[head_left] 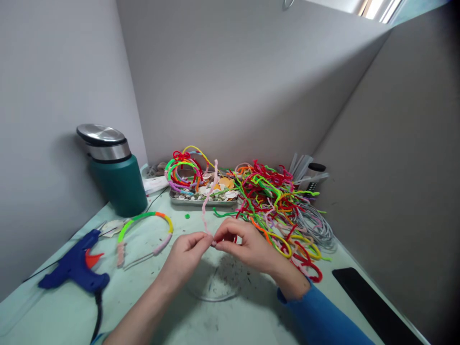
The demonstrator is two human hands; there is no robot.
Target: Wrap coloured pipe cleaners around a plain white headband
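My left hand point(187, 254) and my right hand point(247, 244) meet over the middle of the table, both pinched on a pale pink pipe cleaner point(208, 201) that rises upward from my fingertips. A thin clear headband point(215, 292) curves below my hands on the table; whether my fingers also touch it is hidden. A headband wrapped in green, orange, yellow and pink pipe cleaner point(143, 223) lies to the left of my left hand.
A blue glue gun point(77, 266) lies at the left. A green flask with a steel lid point(115, 175) stands behind it. A metal tray point(203, 199) holds shells and wrapped hoops. A heap of coloured pipe cleaners point(276, 201) and bare headbands point(316, 225) lies right. A black phone point(373, 306) lies near right.
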